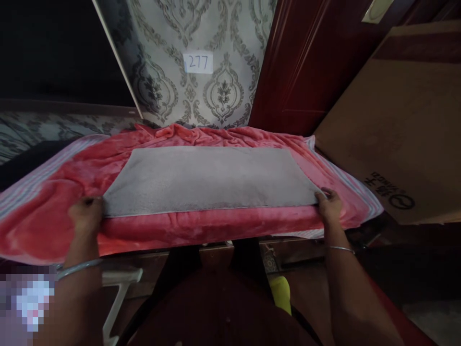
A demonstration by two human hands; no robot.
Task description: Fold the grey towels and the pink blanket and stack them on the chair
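A grey towel (212, 178) lies spread out flat on a pink plush blanket (201, 227). At its near left corner my left hand (86, 211) is closed, the fingers pinching the edge. My right hand (329, 204) grips the near right corner between thumb and fingers. The towel's near edge runs almost straight between the two hands, and its far edge lies close to the blanket's rumpled folds. A bracelet circles each wrist.
A dark screen (65, 53) stands at the back left. Patterned wallpaper carries a paper label (198, 62) reading 277. On the right, a large cardboard box (403, 120) leans by a dark red door (298, 62). A white frame (120, 298) and a yellow-green item (281, 293) are below.
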